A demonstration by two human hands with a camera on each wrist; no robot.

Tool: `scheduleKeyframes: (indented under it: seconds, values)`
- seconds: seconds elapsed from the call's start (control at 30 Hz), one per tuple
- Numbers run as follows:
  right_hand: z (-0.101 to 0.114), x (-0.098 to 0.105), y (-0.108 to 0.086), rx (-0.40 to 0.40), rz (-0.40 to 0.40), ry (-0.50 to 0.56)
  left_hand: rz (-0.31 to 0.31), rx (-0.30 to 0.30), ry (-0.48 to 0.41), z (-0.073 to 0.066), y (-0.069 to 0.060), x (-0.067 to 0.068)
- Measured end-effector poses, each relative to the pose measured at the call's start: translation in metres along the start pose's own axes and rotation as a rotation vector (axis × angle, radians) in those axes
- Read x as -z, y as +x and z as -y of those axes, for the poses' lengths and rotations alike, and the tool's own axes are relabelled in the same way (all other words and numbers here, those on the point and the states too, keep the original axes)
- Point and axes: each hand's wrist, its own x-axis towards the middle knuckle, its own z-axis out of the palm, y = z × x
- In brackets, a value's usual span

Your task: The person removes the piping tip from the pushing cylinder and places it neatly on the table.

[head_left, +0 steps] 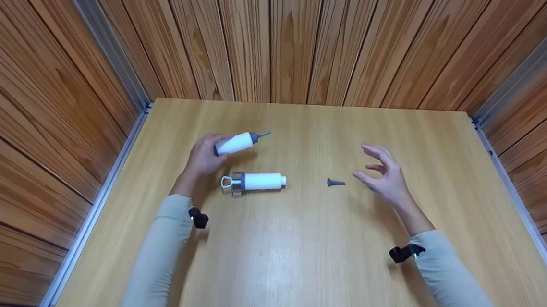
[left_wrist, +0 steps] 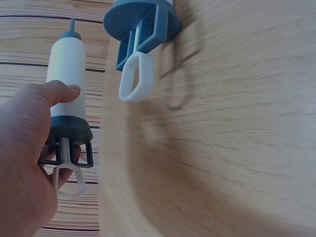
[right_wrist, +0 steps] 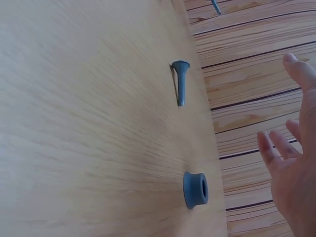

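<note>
My left hand (head_left: pixel 207 154) grips a syringe (head_left: pixel 236 144), nozzle (left_wrist: pixel 70 34) fitted; my right hand (head_left: pixel 389 179), spread and empty, hovers near the loose nozzle (head_left: pixel 335 182); the second syringe (head_left: pixel 263 181), bare-tipped on the table (head_left: pixel 295 261), seems unfinished

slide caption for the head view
Left hand holds a nozzle-tipped syringe; another syringe and a loose nozzle lie on the table; right hand empty.

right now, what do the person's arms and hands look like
Long, wrinkled, pale grey fabric sleeves run down to the wrists, with a black, blocky device near the end of each. The left hand and right hand are bare, with no gloves.
</note>
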Motion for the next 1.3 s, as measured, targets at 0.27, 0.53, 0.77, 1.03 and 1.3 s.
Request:
scheduleKeyframes:
  seconds: [0.27, 0.53, 0.77, 1.03, 1.3]
  values:
    - [0.0, -0.009, 0.001, 0.0, 0.012, 0.114, 0.022, -0.011, 0.011, -0.006, -0.003, -0.001]
    - [0.004, -0.016, 0.001, 0.037, 0.015, 0.203, 0.015, -0.055, -0.008, -0.016, -0.008, 0.005]
    - [0.009, -0.02, 0.003, 0.076, 0.015, 0.21, 0.019, -0.117, -0.001, -0.029, -0.013, 0.008]
    - [0.017, -0.027, 0.002, 0.069, -0.033, 0.226, -0.008, -0.213, 0.03, -0.042, -0.022, 0.004]
    - [0.024, -0.034, 0.001, 0.05, -0.058, 0.239, -0.022, -0.314, 0.034, -0.054, -0.027, 0.001]
